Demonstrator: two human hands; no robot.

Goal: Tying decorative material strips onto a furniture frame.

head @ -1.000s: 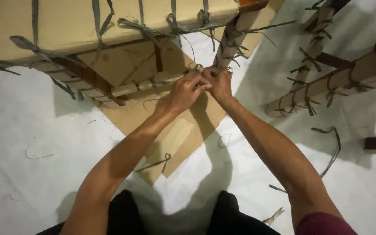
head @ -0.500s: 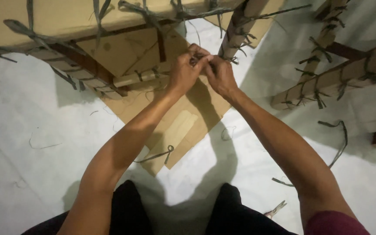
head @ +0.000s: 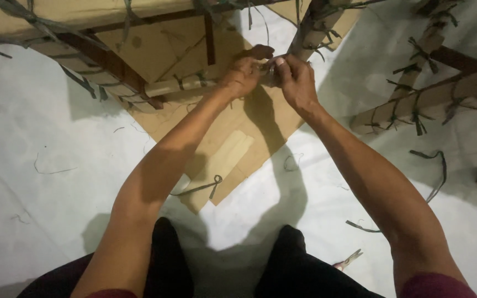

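Observation:
My left hand (head: pixel 242 73) and my right hand (head: pixel 293 79) meet at the corner of a wooden frame wrapped in brown cardboard (head: pixel 139 49). Both pinch a dark green strap (head: pixel 268 70) tied around a cardboard-wrapped bar (head: pixel 183 85), where it joins an upright leg (head: pixel 313 33). The fingers are closed tight on the strap; the knot itself is hidden between them. Several similar green ties run along the frame's rails.
A flat cardboard sheet (head: pixel 224 157) lies on the white floor (head: pixel 40 165) under the frame, with a loose strap (head: pixel 200 187) on it. A second wrapped frame (head: pixel 432 94) stands at the right. Strap scraps (head: pixel 434 165) and small pliers (head: pixel 349 259) lie near my knees.
My hands have shifted slightly up and right in view while staying on the strap at the frame corner. The camera has tilted closer to the frame.

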